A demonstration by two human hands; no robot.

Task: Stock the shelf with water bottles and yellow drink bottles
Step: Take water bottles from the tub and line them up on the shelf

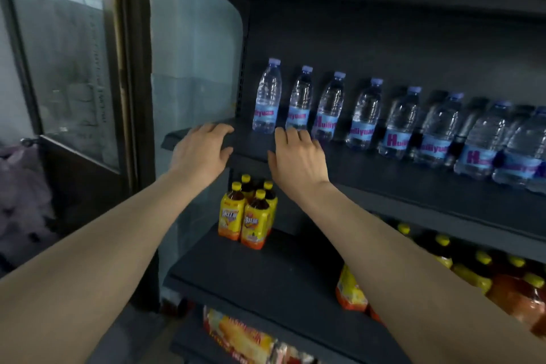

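With our left hand (201, 151) and right hand (297, 158) spread empty, we judge the water bottle (266, 97) just beyond them full, heavyish, slick, best gripped mid-label.

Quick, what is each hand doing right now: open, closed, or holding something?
Left hand: open, holding nothing, over the shelf edge.
Right hand: open, holding nothing, near the water bottles.

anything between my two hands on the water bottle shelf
No object: in the head view only bare dark shelf shows between the left hand and right hand; the leftmost water bottle stands just behind.
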